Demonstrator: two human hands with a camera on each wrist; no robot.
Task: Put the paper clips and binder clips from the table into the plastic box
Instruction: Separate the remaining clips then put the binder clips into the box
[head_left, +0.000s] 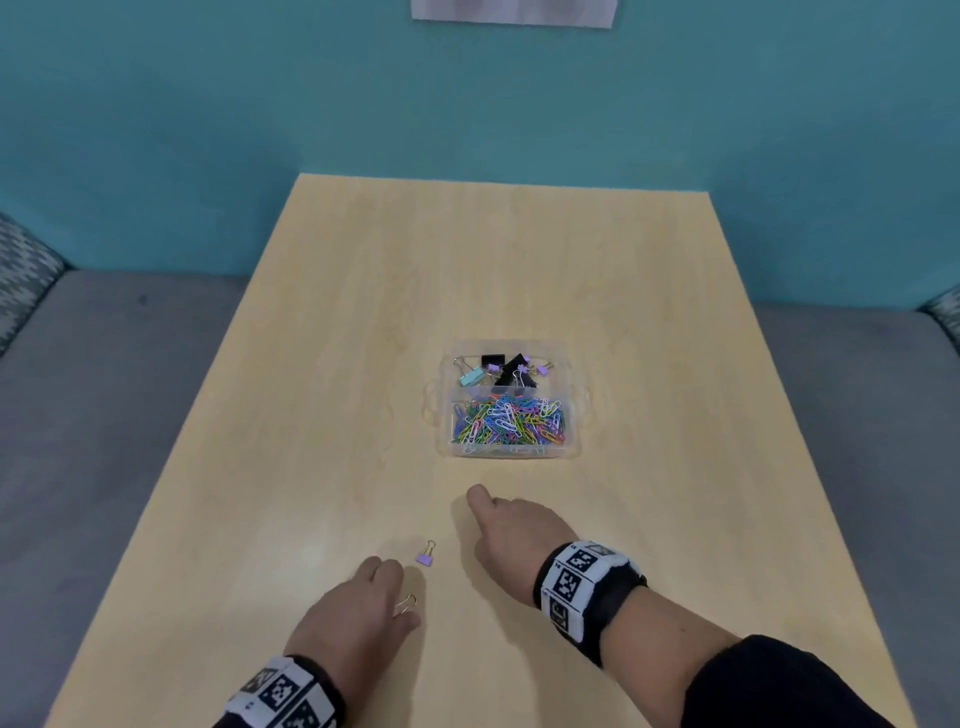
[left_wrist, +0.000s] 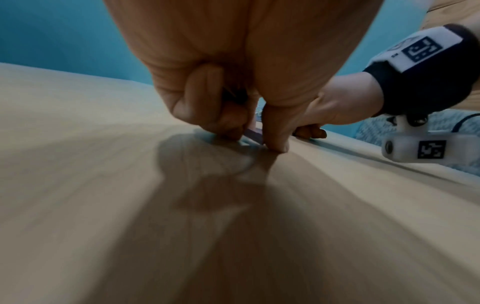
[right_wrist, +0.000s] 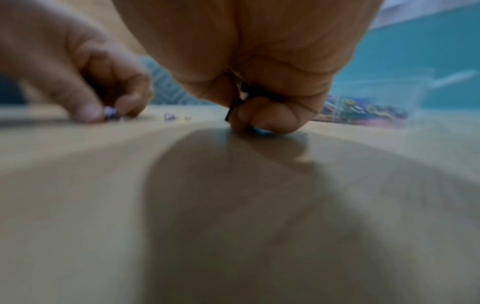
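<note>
My left hand (head_left: 358, 608) pinches a small binder clip (head_left: 406, 604) off the bench (head_left: 311, 364); my right hand (head_left: 511, 535) grips a black clip (right_wrist: 235, 102). Next, I judge, carry both ahead to the plastic box (head_left: 571, 374); a purple binder clip (head_left: 426, 555) lies between my hands.

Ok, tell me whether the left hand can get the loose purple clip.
Probably yes: the purple clip lies on bare table just beyond the left hand, nothing between, though that hand already pinches another clip.
</note>
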